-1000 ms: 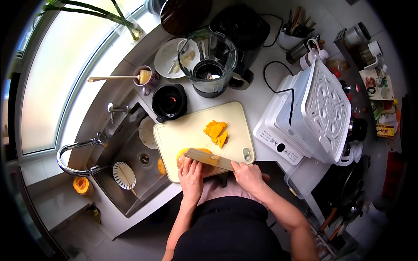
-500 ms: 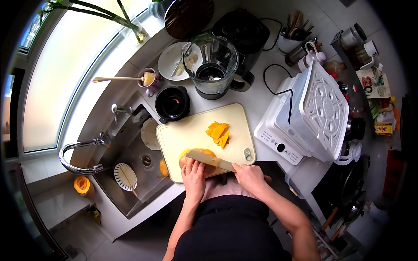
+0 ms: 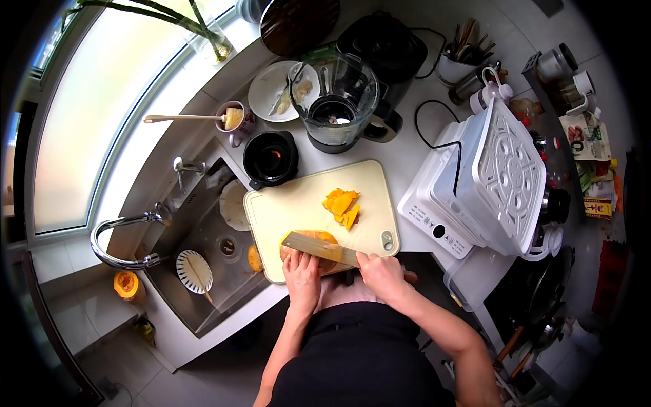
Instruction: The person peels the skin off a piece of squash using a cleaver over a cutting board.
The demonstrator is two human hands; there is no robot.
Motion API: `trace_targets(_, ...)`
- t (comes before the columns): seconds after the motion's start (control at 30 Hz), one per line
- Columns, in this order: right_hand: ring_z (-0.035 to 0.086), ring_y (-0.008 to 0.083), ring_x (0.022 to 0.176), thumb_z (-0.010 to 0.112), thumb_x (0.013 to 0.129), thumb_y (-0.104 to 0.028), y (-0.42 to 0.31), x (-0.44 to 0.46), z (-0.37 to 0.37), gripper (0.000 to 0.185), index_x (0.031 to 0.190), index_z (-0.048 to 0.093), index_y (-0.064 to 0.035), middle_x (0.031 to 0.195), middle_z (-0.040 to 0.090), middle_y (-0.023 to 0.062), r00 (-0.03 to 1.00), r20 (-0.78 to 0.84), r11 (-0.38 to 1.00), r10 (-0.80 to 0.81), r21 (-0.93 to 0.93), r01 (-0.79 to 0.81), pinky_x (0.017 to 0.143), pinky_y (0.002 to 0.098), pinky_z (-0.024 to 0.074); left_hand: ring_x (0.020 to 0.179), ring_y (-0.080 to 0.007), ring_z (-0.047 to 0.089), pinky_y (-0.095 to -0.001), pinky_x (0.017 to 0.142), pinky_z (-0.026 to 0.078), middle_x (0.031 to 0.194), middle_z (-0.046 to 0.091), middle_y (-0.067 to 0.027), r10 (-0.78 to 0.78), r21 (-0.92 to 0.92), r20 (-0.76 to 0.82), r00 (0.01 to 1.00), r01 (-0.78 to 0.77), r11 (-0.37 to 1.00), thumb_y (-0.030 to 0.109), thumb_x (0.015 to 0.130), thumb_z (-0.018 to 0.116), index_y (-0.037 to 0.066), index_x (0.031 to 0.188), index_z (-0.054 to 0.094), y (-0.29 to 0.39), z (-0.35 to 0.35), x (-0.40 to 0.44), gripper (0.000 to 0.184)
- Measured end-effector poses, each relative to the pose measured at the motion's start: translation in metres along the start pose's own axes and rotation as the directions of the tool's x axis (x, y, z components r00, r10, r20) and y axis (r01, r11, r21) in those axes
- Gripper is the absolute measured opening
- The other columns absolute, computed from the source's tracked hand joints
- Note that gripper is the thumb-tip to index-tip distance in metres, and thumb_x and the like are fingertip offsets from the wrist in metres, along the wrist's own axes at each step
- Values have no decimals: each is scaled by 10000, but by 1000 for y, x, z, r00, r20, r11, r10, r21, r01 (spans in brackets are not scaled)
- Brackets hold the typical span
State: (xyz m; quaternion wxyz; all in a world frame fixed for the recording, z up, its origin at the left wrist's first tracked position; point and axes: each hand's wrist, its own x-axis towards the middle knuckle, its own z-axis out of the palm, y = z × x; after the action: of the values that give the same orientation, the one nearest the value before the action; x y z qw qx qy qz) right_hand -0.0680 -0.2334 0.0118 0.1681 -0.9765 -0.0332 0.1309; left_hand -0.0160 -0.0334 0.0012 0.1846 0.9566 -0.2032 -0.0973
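Note:
A piece of pumpkin [image 3: 324, 237] lies at the near edge of the cream cutting board [image 3: 285, 203]. My left hand [image 3: 302, 275] presses on its near side with bent fingers, holding it to the board. My right hand [image 3: 381, 275] is closed round the handle of a broad kitchen knife [image 3: 319, 247]. The blade lies across the top of the pumpkin, its tip pointing left, just beyond my left fingertips. How deep the edge sits I cannot tell. Cut orange pumpkin slices [image 3: 341, 207] lie in a small heap on the board's right half.
Left of the board is a sink [image 3: 203, 315] with a striped dish [image 3: 194, 272] and another pumpkin piece [image 3: 255, 258] by its edge. A blender jug [image 3: 332, 102], black bowl [image 3: 270, 159] and white plate [image 3: 264, 91] stand behind. A white steamer [image 3: 468, 183] stands right.
The knife and my right hand have shifted slightly left, and the blade now lies further across the pumpkin. My left hand stays in place on it.

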Motion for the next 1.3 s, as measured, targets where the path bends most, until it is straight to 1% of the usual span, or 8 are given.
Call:
trace_targets(0.07,677,222,536,591,813,-124,-6,-1,5,314,1097,686,-28,662,647,86,997,-76,995,-2,-96,-5,477,343,547,1284,-296,479,-461,1064,340,1253,604,-95,-7,-27,15,1000,7,1000,69,707,728,72,1199,631,-4,4,-2,502)
trace_targets(0.17,674,226,538,590,849,-124,-15,2,12,299,1115,685,-28,670,638,89,995,-103,996,15,-89,-25,466,352,532,1293,-301,473,-463,1067,338,1245,604,-102,-15,-59,15,1000,16,998,64,718,722,69,1173,643,-3,4,-2,461)
trace_targets(0.33,671,231,538,584,817,-90,-27,1,5,371,1164,661,13,704,644,113,998,-63,992,31,-119,-39,469,348,537,1305,-304,465,-467,1073,334,1238,605,-97,-27,-88,-10,1000,26,996,58,737,714,74,1167,646,-2,2,-4,435)
trace_targets(0.63,685,215,544,577,836,-107,-37,20,9,275,1069,666,9,676,654,89,996,-86,983,22,-181,-37,476,325,555,1286,-286,483,-476,1070,337,1239,611,-70,-1,-75,-34,999,-1,997,63,744,709,83,1203,628,-1,0,-4,467)
trace_targets(0.8,712,243,597,562,855,-104,-43,38,4,116,910,617,-18,699,681,100,997,-36,993,65,-101,-69,508,369,570,1303,-267,481,-485,1073,335,1265,612,-60,-8,-66,-39,999,5,998,61,755,709,83,1213,628,-1,2,-4,466)
trace_targets(0.93,718,256,616,559,859,-104,-34,45,4,111,887,631,-24,724,700,131,995,28,995,96,-41,-94,543,378,581,1320,-251,473,-488,1074,333,1306,601,-46,-8,-64,-36,999,6,998,57,758,708,93,1233,624,0,0,-5,483)
trace_targets(1.0,716,314,652,563,839,-95,-35,60,12,110,897,624,-24,712,689,163,996,41,996,78,29,-79,566,401,576,1292,-277,495,-438,1062,352,1315,610,-57,20,-61,-86,996,-25,998,4,676,725,84,1230,634,2,-1,-2,567)
trace_targets(1.3,724,296,670,570,844,-128,-28,75,9,164,788,708,-59,717,706,152,987,135,995,86,39,-92,597,397,577,1289,-276,495,-434,1068,348,1341,598,-43,6,-82,-53,999,-10,997,-7,681,728,105,1253,621,1,-3,-1,592)
